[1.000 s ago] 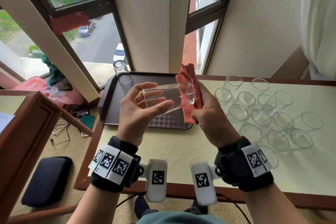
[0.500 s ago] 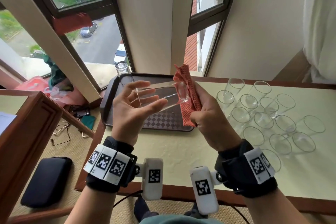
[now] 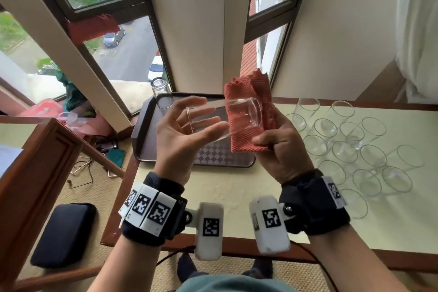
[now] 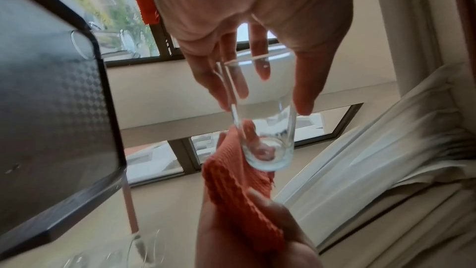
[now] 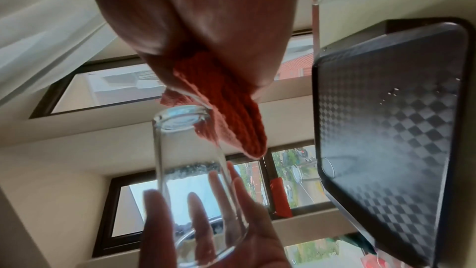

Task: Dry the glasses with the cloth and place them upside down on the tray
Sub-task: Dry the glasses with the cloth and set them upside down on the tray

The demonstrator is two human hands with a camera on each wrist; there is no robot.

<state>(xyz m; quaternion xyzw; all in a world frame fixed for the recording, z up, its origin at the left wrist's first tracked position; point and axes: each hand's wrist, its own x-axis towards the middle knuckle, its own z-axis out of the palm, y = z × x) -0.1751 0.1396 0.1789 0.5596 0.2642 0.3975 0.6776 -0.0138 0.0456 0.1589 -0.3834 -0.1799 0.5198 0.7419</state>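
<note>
A clear glass lies on its side in the air above the dark tray. My left hand holds its mouth end between thumb and fingers. My right hand grips a red cloth pressed around the glass's thick base. The left wrist view shows the base against the cloth. In the right wrist view the cloth touches one side of the base. One glass stands upside down at the tray's far left corner.
Several glasses stand mouth up on the cream table to the right of my hands. A wooden furniture edge and a black pouch on the floor lie to the left. Windows stand behind the tray, a curtain at far right.
Both hands have kept the glass and cloth together and drifted slightly up. The cloth now stands higher behind the glass base.
</note>
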